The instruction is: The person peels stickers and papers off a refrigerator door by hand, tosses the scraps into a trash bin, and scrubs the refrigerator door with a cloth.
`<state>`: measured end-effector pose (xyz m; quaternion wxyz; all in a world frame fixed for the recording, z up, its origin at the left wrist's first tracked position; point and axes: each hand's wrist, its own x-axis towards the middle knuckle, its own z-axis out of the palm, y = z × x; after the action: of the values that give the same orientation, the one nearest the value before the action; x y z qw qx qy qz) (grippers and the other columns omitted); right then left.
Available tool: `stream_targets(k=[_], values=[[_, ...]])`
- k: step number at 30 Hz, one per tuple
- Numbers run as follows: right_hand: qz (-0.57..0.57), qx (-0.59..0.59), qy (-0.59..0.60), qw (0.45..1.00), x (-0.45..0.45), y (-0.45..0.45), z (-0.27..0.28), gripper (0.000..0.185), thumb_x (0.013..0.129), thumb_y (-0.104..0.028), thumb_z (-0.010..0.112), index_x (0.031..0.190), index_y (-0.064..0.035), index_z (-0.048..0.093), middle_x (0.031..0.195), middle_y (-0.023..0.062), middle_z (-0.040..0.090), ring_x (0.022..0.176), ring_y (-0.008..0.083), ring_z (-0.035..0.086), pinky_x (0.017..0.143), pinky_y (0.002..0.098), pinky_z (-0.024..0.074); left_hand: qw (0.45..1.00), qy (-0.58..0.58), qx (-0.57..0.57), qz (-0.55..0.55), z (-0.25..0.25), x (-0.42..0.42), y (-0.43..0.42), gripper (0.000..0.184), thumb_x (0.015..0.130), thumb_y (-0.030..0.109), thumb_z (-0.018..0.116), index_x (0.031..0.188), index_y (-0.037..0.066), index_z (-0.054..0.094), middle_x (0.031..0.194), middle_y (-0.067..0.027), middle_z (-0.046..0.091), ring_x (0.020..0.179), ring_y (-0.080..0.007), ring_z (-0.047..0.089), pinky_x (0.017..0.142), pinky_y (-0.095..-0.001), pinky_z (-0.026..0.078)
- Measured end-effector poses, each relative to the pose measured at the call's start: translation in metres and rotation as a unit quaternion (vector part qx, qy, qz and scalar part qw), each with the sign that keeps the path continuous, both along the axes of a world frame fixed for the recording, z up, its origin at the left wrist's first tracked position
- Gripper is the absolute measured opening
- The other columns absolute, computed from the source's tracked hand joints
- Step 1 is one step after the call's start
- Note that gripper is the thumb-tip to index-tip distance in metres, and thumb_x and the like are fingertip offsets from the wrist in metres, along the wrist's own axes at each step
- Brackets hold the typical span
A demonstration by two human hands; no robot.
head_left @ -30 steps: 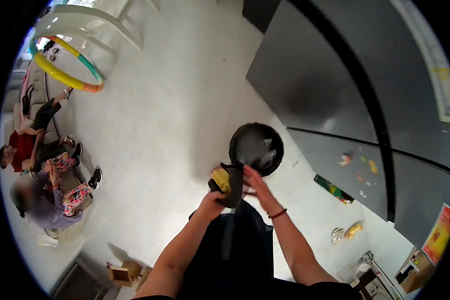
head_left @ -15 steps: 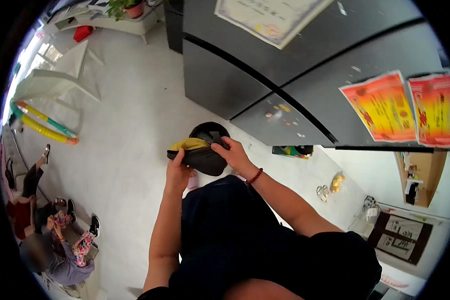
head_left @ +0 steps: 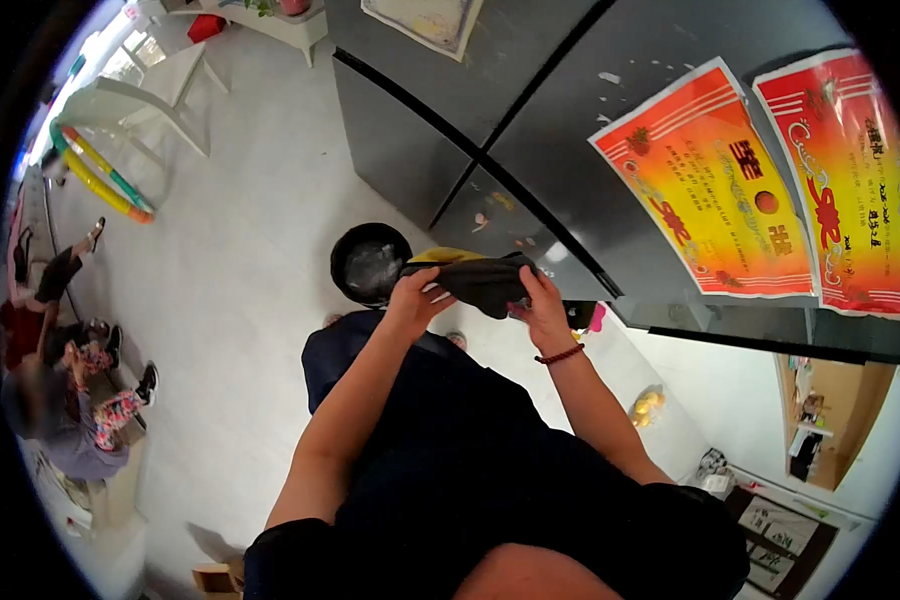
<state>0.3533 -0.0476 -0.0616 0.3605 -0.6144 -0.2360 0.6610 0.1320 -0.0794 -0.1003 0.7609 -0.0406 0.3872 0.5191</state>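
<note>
We look down past a dark-clothed body at two bare hands holding up a dark cloth item with a yellow part along its far side; folds hide its exact shape. It hangs in front of the body, just right of a round black bin on the pale floor. The left hand is partly curled, with thumb and fingers gripping the item's left end. The right hand, below a dark red bracelet, pinches the right end, its fingers bent and nearly closed. Held by both ends, the cloth seems kept level and spread, while its loose middle sags. The bin, with crumpled clear plastic inside, sits near the feet, probably for easy reach. At right stands a tall grey fridge; two red and yellow certificates are fixed flat on its front, presumably for display. Yellow items lie on the floor at near right. At left, two people sit on a long seat, and far left a coloured hoop leans by a white chair.
</note>
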Motion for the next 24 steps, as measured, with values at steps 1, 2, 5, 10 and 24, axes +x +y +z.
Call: stream_targets(k=[1, 2, 5, 10, 24], values=[[0.026, 0.091, -0.094, 0.991, 0.026, 0.004, -0.015, 0.036, 0.089, -0.040, 0.067, 0.106, -0.0075, 0.064, 0.111, 0.0033, 0.059, 0.102, 0.0162, 0.054, 0.083, 0.0356, 0.0449, 1.000, -0.024, 0.011, -0.005, 0.001, 0.019, 0.002, 0.028, 0.090, 0.015, 0.058, 0.115, 0.001, 0.054, 0.113, -0.0118, 0.057, 0.106, -0.0257, 0.056, 0.097, -0.0463, 0.047], [0.053, 0.180, -0.185, 0.965, 0.050, 0.007, -0.029, 0.036, 0.089, -0.040, 0.067, 0.101, -0.0058, 0.066, 0.109, 0.0042, 0.058, 0.101, 0.0161, 0.053, 0.083, 0.0340, 0.0443, 0.999, -0.028, 0.014, -0.007, -0.004, 0.036, 0.004, 0.028, 0.090, 0.012, 0.057, 0.115, 0.001, 0.054, 0.114, -0.0116, 0.056, 0.107, -0.0257, 0.056, 0.097, -0.0459, 0.047], [0.091, 0.336, -0.452, 0.821, 0.081, 0.018, 0.002, 0.032, 0.093, -0.029, 0.064, 0.090, 0.0021, 0.062, 0.101, 0.0064, 0.056, 0.091, 0.0140, 0.052, 0.079, 0.0320, 0.0444, 0.999, -0.031, 0.025, -0.007, -0.021, 0.080, 0.012, 0.026, 0.087, 0.004, 0.054, 0.113, 0.003, 0.052, 0.113, -0.0111, 0.055, 0.105, -0.0259, 0.056, 0.097, -0.0468, 0.046], [-0.019, 0.264, -0.176, 0.948, 0.071, 0.026, 0.032, 0.023, 0.094, -0.018, 0.059, 0.094, 0.0045, 0.056, 0.100, 0.0112, 0.053, 0.088, 0.0179, 0.052, 0.079, 0.0338, 0.0432, 1.000, -0.008, 0.011, 0.014, 0.002, 0.116, 0.041, 0.026, 0.091, 0.001, 0.052, 0.117, 0.003, 0.049, 0.114, -0.0113, 0.054, 0.103, -0.0251, 0.057, 0.091, -0.0413, 0.050], [0.539, 0.322, -0.587, 0.512, 0.101, 0.087, -0.083, 0.064, 0.084, -0.015, 0.064, 0.136, 0.0113, 0.037, 0.145, 0.0292, 0.031, 0.132, 0.0429, 0.035, 0.111, 0.0466, 0.0300, 0.955, 0.279, 0.006, 0.102, -0.127, 0.188, 0.176, 0.041, 0.091, 0.021, 0.065, 0.122, -0.002, 0.052, 0.114, -0.0122, 0.057, 0.093, -0.0238, 0.059, 0.081, -0.0362, 0.048]])
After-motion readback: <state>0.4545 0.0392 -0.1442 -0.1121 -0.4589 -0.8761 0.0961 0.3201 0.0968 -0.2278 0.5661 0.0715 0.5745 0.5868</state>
